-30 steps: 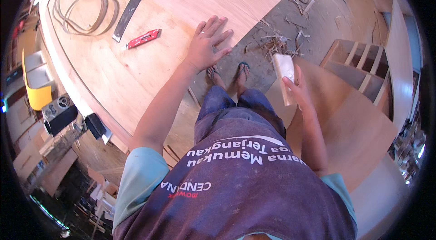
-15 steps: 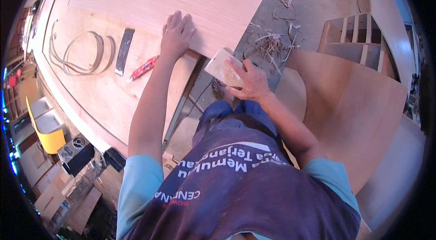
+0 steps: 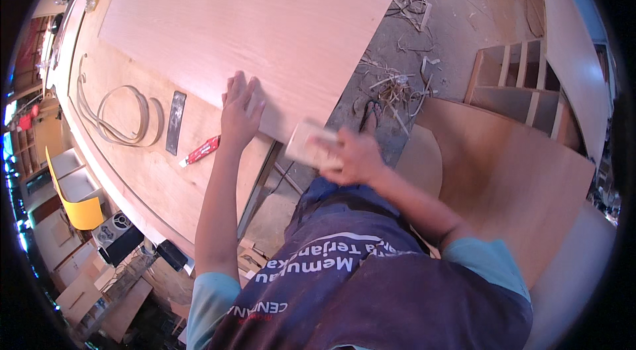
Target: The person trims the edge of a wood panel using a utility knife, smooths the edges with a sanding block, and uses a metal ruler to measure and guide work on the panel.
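Observation:
A large, pale wood panel [image 3: 265, 25] lies across the workbench [image 3: 192, 201], its near corner reaching past the bench edge. My left hand [image 3: 240, 110] rests on the panel's near edge, fingers stretched out and slightly spread. At that near corner, my right hand [image 3: 358, 156] grips a pale rectangular sanding block [image 3: 303, 143] against or close to the panel's edge; motion blurs both, so contact is unclear. Left of my left hand, a red utility knife [image 3: 202, 150] lies on the bench. Beyond it are a flat dark strip [image 3: 175, 121] and a loose coil of thin edging strip [image 3: 145, 115].
Shavings and offcut strips [image 3: 394, 90] litter the floor right of the bench. A curved brown sheet [image 3: 503, 171] stands close by my right arm, with an open wooden cabinet frame [image 3: 510, 88] behind it. A speaker-like box [image 3: 119, 237] is at lower left.
My view has tilted, so the bench and panel sit lower in the picture. My right hand has moved with the sanding block along the panel's corner. The left hand stays flat on the panel.

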Action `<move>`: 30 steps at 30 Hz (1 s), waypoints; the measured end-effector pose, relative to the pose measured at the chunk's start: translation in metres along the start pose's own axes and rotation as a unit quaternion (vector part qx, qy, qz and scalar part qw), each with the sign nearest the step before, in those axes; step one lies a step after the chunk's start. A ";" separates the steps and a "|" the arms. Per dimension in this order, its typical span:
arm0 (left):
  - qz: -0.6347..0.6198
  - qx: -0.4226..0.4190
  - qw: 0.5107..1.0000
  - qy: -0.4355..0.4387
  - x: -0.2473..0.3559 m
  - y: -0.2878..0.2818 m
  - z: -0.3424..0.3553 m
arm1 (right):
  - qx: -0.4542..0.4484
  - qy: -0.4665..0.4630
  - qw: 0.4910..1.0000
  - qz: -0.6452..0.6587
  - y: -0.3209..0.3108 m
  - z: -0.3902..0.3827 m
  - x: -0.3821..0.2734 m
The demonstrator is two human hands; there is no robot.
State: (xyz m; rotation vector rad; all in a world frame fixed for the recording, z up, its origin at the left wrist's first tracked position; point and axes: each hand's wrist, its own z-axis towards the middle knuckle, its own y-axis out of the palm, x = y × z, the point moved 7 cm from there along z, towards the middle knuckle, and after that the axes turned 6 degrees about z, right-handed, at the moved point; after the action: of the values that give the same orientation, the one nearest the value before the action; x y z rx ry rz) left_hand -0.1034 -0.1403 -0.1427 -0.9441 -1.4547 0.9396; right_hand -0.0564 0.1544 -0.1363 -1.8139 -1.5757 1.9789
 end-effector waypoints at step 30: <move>0.074 -0.157 0.967 -0.186 0.119 0.006 0.000 | 0.205 0.180 0.962 0.015 -0.230 0.156 0.202</move>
State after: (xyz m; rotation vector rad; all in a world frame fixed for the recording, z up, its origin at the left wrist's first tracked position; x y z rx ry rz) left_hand -0.1119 -0.0279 -0.1050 -1.1637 -1.9121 1.0546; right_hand -0.3704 0.2921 -0.1610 -1.8842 -0.9583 1.6919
